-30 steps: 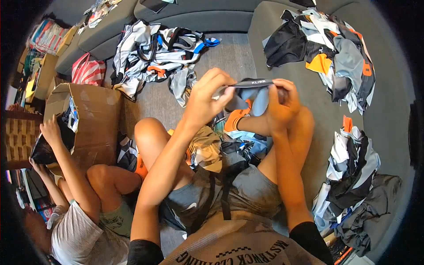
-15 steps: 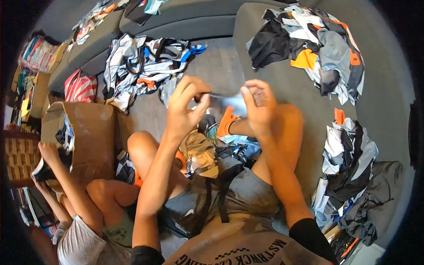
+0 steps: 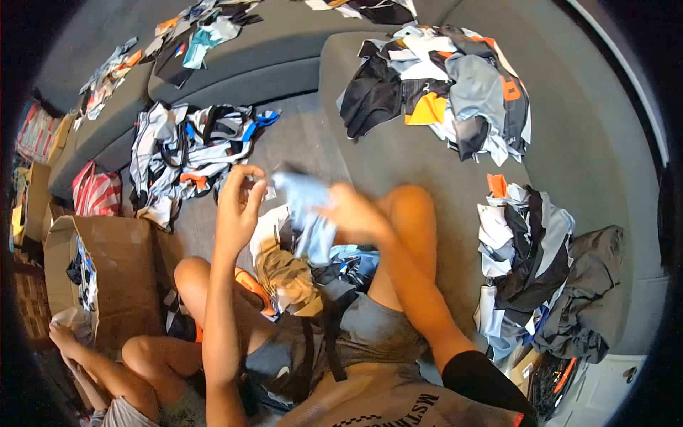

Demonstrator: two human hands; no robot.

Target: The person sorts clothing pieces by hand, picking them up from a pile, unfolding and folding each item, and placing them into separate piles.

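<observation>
My right hand (image 3: 353, 215), blurred by motion, grips a light blue cloth piece (image 3: 308, 203) that hangs down in front of me. A dark part shows at the cloth's top edge. To the left of it, my left hand (image 3: 240, 203) is raised with thumb and curled fingers apart, and I see nothing held in it. Below both hands, between my legs, lies a heap of fabric with a brown cloth (image 3: 286, 281) and a light blue piece (image 3: 356, 257).
Mixed fabric piles lie on the floor (image 3: 188, 153), on the grey sofa (image 3: 441, 85) and at the right (image 3: 526, 252). At the left stand a cardboard box (image 3: 121, 274) and a red-striped bag (image 3: 97, 191). Another person's hand (image 3: 64, 338) holds whitish material beside the box.
My hands have moved apart from the cloth held between them; the left no longer holds it. The right hand has swung left and lower with it. The view has shifted right.
</observation>
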